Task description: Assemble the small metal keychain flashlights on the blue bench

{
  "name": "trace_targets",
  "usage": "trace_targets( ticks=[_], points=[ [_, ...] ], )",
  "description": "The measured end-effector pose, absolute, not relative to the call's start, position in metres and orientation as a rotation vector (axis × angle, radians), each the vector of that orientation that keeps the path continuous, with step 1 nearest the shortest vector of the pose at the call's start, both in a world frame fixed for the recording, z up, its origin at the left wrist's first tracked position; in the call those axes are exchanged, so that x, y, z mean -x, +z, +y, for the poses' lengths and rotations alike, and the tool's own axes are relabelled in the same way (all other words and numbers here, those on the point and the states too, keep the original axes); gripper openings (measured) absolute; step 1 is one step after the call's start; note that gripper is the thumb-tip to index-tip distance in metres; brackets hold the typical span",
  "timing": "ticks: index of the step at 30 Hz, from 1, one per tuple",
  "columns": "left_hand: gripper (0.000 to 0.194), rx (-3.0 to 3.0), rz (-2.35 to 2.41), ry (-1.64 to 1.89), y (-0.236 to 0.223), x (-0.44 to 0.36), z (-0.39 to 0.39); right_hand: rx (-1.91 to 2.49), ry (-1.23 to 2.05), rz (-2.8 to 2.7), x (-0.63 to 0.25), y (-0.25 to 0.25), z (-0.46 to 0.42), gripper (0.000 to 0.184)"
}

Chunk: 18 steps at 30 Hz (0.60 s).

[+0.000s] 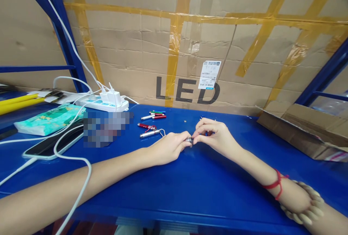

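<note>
My left hand (168,148) and my right hand (214,137) meet over the blue table (206,184), both pinching one small silver metal part (189,140) between their fingertips. Fingers of both hands are curled closed around it. Just left of my left hand lies a silver pen-shaped flashlight with a key ring (150,133), with a red one (146,126) behind it. Farther back lie more small flashlights in red and green (156,114). A tiny round button cell (185,121) sits on the table behind my hands.
A white power strip with chargers (108,101) and white cables sit at back left. A phone (53,144) and a green tissue pack (49,119) lie at left. A taped cardboard wall marked LED (187,90) stands behind. An open cardboard box (307,133) is at right.
</note>
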<state>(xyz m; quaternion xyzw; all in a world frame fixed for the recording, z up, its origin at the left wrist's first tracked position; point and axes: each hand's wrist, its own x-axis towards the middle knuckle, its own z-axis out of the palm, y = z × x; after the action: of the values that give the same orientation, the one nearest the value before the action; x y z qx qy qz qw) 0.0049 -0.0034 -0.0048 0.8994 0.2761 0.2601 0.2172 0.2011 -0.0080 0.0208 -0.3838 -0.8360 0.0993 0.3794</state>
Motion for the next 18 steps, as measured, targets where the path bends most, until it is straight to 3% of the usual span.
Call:
trace_targets(
  ticks=[18],
  points=[
    [0.009, -2.572, 0.992, 0.672, -0.005, -0.0073, -0.0075, 1.12, 0.423, -2.129, -0.198, 0.0183, -0.0055, 0.013]
  ],
)
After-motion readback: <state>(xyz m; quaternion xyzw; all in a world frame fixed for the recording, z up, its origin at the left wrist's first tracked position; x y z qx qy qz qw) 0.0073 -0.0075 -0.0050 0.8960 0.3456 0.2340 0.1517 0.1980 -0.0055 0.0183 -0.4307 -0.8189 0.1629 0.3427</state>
